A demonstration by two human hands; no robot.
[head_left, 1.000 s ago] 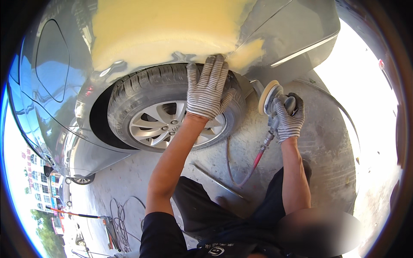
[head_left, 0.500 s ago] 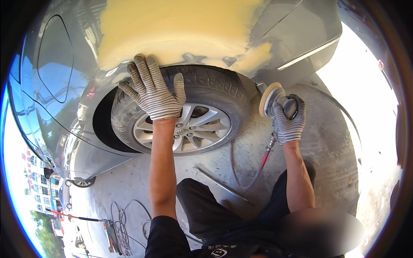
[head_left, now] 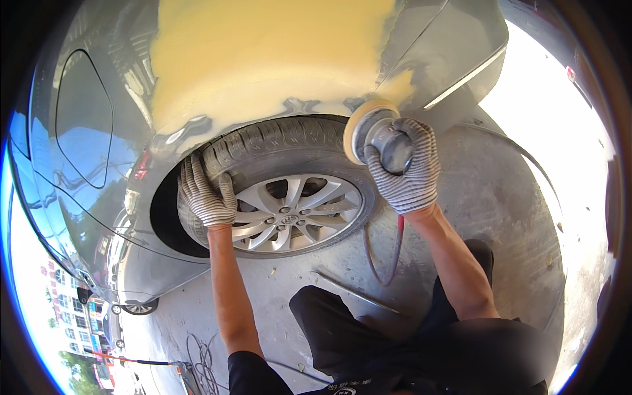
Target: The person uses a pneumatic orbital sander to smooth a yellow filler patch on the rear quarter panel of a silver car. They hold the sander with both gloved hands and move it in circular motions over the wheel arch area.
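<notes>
My right hand (head_left: 409,168), in a striped work glove, is wrapped round the body of a round air sander (head_left: 388,141). The sander's pale disc pad (head_left: 352,135) faces the car and stands by the right end of the wheel arch; whether it touches the panel I cannot tell. My gloved left hand (head_left: 207,194) lies against the left side of the tyre (head_left: 263,155), fingers stretched out and thumb apart, holding nothing. Above the wheel, yellow filler (head_left: 263,59) covers a broad patch of the grey car body (head_left: 112,204), with bare grey spots along the arch edge.
A red air hose (head_left: 399,234) runs down from the sander and loops on the concrete floor (head_left: 520,217). A metal bar (head_left: 355,291) lies by my knee. Toward the lower left are coiled cables (head_left: 201,362) and a jack with a long orange-and-black handle (head_left: 141,360).
My left hand has come down from the arch edge onto the tyre's left side. My right hand has moved the sander left and up toward the wheel arch. The view has shifted slightly.
</notes>
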